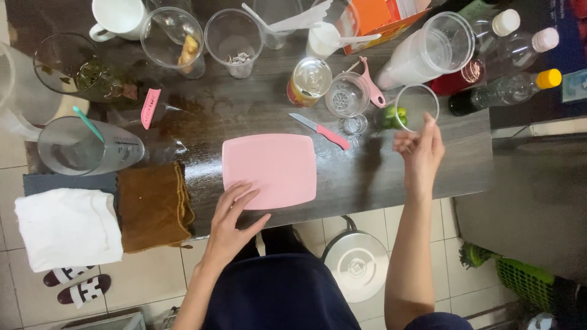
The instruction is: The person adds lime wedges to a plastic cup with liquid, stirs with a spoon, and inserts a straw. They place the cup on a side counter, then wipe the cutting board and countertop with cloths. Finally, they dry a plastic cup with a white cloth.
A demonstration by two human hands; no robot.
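resting flat, open left hand [235,214] on pink cutting board [269,170], right hand [420,150] loosely curled, empty, beside clear cup [416,105]

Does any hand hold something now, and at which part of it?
Nothing is clearly held. The left hand lies flat on the pink cutting board; the right hand hovers beside the clear cup with limes.
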